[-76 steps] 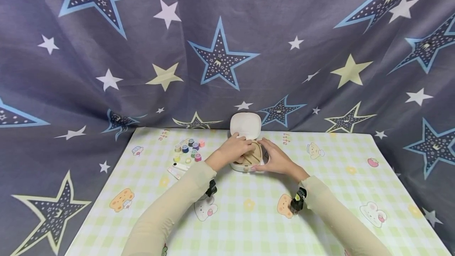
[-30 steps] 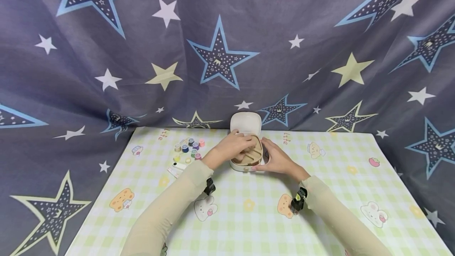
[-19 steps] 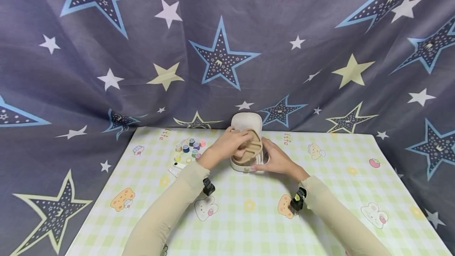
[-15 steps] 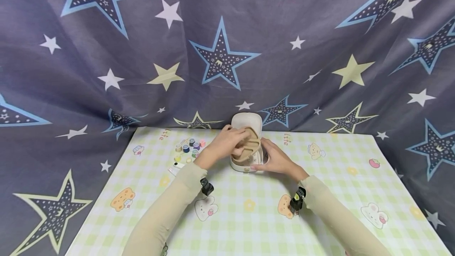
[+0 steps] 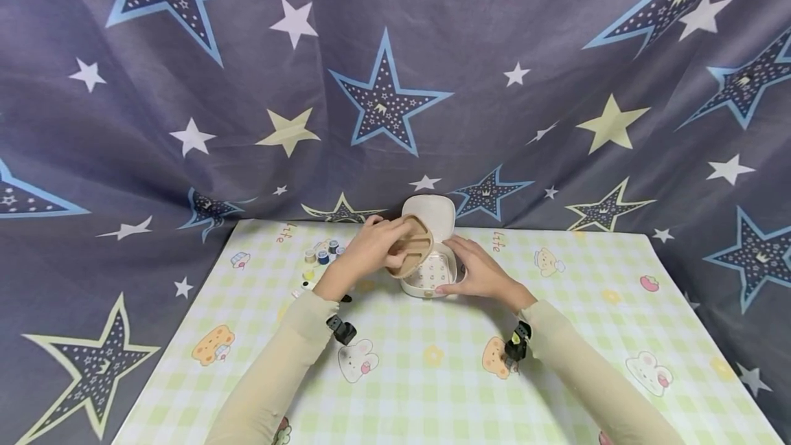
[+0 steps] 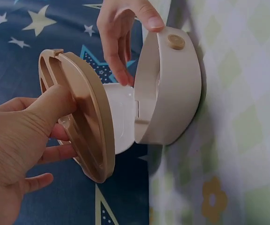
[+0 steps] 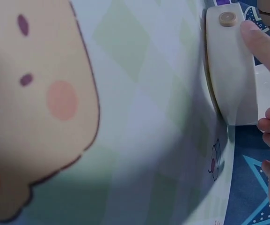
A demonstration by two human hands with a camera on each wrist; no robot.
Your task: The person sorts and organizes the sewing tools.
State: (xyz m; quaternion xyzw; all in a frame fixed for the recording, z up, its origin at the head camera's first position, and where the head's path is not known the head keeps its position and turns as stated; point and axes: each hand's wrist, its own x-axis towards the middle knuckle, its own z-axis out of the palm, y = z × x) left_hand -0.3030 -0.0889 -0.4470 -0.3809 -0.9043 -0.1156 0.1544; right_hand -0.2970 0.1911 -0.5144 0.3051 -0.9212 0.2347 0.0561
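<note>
A tan divided tray (image 5: 420, 244) is tilted up, off the open white box (image 5: 415, 292). My left hand (image 5: 369, 250) pinches it, thumb on the compartment side and fingers on the far side, as the left wrist view shows. The box stands on the table with its lid (image 5: 439, 213) raised at the back and a tan round button (image 6: 176, 42) on its front. Small printed marks show on its inside floor. My right hand (image 5: 485, 275) grips the box's right side, thumb at the front rim and fingers toward the back.
Several thread spools (image 5: 323, 257) and a small yellow item (image 5: 308, 275) lie left of the box, partly hidden by the left hand and forearm. A green-checked cloth (image 5: 432, 397) covers the table. A star-printed curtain (image 5: 494, 122) hangs right behind it.
My left hand has lifted the tan tray out of the white box and carried it up and left, uncovering the box's inside. The right hand stays on the box.
</note>
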